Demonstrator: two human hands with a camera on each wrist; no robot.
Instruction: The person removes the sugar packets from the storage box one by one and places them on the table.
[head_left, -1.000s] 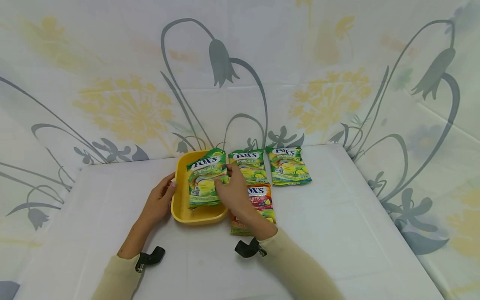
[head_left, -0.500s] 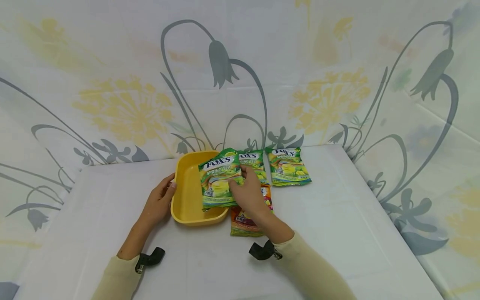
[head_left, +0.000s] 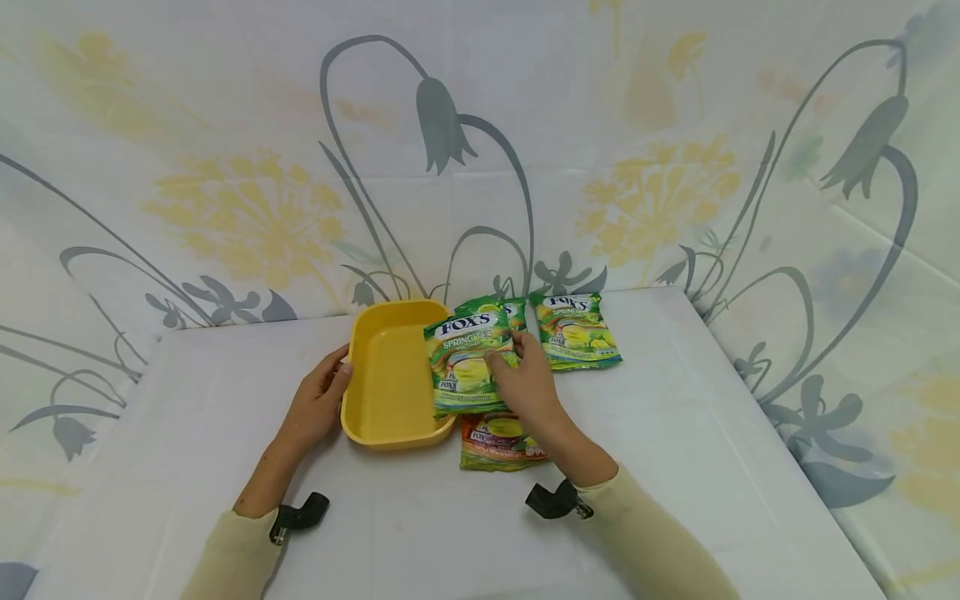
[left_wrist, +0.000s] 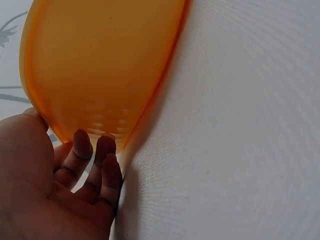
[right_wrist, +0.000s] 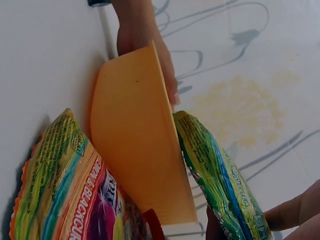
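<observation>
My right hand (head_left: 528,379) pinches a green Fox's Spring Tea candy bag (head_left: 468,367) by its right side, thumb in front. The bag is raised over the right rim of a yellow plastic tray (head_left: 390,375), overlapping other bags in the head view. In the right wrist view the held candy bag (right_wrist: 215,175) stands edge-on beside the tray's wall (right_wrist: 132,135). At the tray's left side, my left hand (head_left: 318,400) grips the rim; the left wrist view shows its thumb at the rim and fingertips (left_wrist: 106,142) against the outer wall.
A second green bag (head_left: 516,311) lies mostly hidden behind the held one. Below it, partly covered, is a red-orange fruit candy bag (head_left: 495,446). Another Spring Tea bag (head_left: 577,333) lies farther right. A patterned cloth wall (head_left: 480,208) rises behind the white table (head_left: 405,533).
My right hand has carried the green candy bag rightward, from over the tray toward the other bags. The tray's inside is now more exposed. My left hand and the tray have stayed in place.
</observation>
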